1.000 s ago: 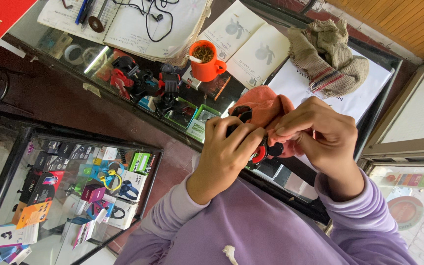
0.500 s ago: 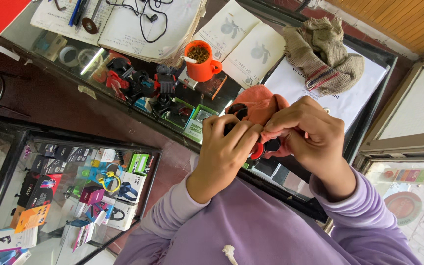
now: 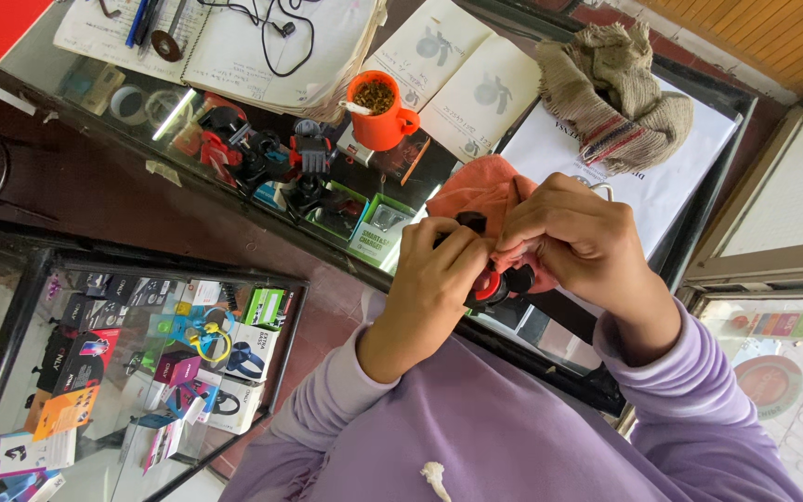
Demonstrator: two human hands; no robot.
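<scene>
My left hand (image 3: 429, 279) and my right hand (image 3: 578, 242) meet over the edge of a glass counter (image 3: 234, 200). Both are closed around a small black and red gadget (image 3: 493, 284), most of it hidden by my fingers. A salmon-coloured cloth (image 3: 476, 191) is bunched behind the gadget and under my right fingers. My left thumb and fingers pinch the gadget's black top part. Purple sleeves cover both arms.
An orange mug (image 3: 378, 98) with dark contents, open booklets (image 3: 462, 84), a notebook with pens and a cable (image 3: 234, 37) and a knitted beige cloth (image 3: 615, 93) lie on the counter. Black and red gadgets (image 3: 262, 153) show under the glass. A display case of boxed accessories (image 3: 169, 363) stands lower left.
Both hands stay closed on the gadget and cloth, with only small finger shifts. The view has drifted slightly.
</scene>
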